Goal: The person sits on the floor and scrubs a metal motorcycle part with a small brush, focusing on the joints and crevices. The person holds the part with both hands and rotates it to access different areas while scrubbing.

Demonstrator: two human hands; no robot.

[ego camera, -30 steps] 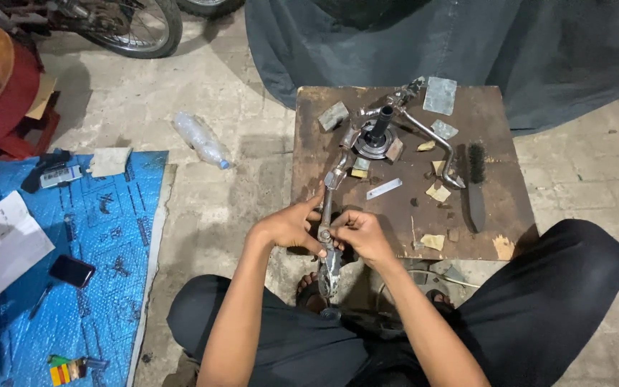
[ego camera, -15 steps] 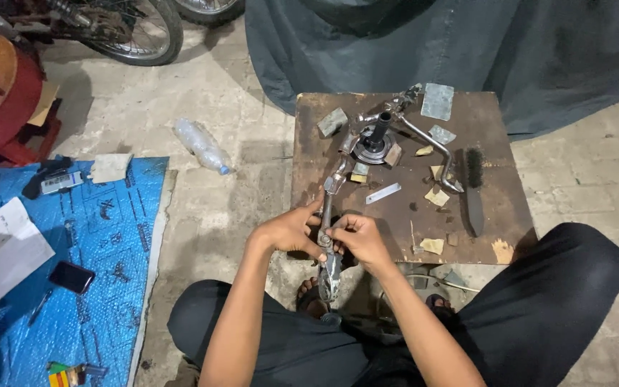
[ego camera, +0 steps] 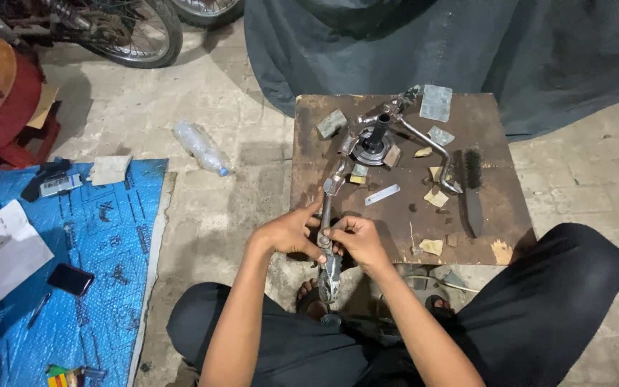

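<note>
While the long metal lever part (ego camera: 328,236) is being held over the near edge of the low wooden table (ego camera: 481,215), it is being gripped from both sides: the left hand (ego camera: 289,233) is closed around its shaft from the left, and the right hand (ego camera: 358,240) is pinched on it from the right, fingertips almost meeting. Its upper end is resting near a chrome assembly (ego camera: 377,136) on the table, and its lower end is hanging down between the knees. It is judged to be stiff, fairly heavy for its size, and probably greasy, so slipping is being risked if it is held by fingertips alone. A firmer hold is being offered by the straight middle of the shaft. A wire brush (ego camera: 473,190) and small scraps are lying well apart from the hands.
</note>
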